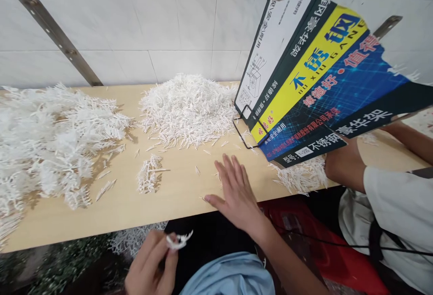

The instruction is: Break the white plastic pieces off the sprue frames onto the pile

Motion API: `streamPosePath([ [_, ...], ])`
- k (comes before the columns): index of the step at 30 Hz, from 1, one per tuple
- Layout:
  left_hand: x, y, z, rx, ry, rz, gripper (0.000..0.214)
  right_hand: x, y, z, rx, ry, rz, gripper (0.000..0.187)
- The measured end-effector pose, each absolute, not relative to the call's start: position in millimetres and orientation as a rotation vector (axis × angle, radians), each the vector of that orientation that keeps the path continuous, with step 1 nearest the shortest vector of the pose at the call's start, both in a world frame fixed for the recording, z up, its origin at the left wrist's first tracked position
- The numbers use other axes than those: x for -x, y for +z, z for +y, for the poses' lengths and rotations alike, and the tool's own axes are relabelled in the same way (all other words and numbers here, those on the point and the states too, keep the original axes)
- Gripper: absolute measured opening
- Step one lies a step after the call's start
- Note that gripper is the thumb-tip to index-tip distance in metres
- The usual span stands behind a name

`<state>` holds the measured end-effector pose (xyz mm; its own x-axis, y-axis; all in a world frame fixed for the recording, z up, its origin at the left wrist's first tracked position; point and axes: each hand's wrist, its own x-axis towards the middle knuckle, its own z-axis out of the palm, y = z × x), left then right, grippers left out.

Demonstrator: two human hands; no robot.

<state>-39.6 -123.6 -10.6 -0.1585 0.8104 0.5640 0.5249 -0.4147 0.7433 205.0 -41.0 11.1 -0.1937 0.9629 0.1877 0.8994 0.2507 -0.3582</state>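
My left hand (pixel 154 263) is below the table's front edge, its thumb and fingers pinching a small curved white branched plastic piece (pixel 179 241). My right hand (pixel 237 195) lies over the wooden table (pixel 182 205) near its front edge, fingers stretched out. A tiny white sliver shows by its thumb tip, and another (pixel 197 170) lies to its left. Further left is a small cluster of white branched pieces (pixel 149 174). Behind it rises a heap of loose white slivers (pixel 189 110). A larger pile of branched white pieces (pixel 50 137) covers the table's left side.
A printed cardboard panel (pixel 311 74) stands on the right, beside a black wire holder (pixel 248 128). Beyond it, a co-worker's arm (pixel 345 164) reaches over another white pile (pixel 301 175). A tiled wall (pixel 182 11) backs the table; a red stool (pixel 324 250) is below.
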Motion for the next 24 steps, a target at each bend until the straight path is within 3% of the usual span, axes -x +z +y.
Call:
streamPosePath([
  [2,75,-40,-147,-2.086,1.402,1.521,0.011,-197,9,-35,1.734,0.226,-2.259,0.090],
  [3,91,-55,-155,-2.111,1.309,1.660,0.009,-194,9,-23,1.728,0.226,-2.290,0.088],
  [7,121,-106,-169,-1.913,0.718,2.227,0.036,-193,13,78,1.694,0.208,-2.254,0.081],
  [10,119,-119,-170,-1.762,0.274,2.364,0.060,-197,21,145,1.696,0.156,-2.122,0.069],
  [12,114,-115,-170,-1.750,0.167,2.355,0.062,-197,26,154,1.621,0.082,-2.094,0.059],
  [14,108,-104,-168,-1.866,0.331,2.267,0.053,-197,29,134,1.551,-0.011,-2.092,0.054],
  [17,99,-74,-161,-2.138,0.884,1.948,0.028,-202,22,76,1.616,-0.125,-2.065,0.056],
  [20,93,-36,-143,-2.306,1.295,1.688,0.035,-221,7,28,1.972,-0.182,-1.901,0.064],
  [24,92,2,-101,-2.083,1.485,2.102,0.037,-239,-9,19,2.189,-0.044,-1.890,0.075],
])
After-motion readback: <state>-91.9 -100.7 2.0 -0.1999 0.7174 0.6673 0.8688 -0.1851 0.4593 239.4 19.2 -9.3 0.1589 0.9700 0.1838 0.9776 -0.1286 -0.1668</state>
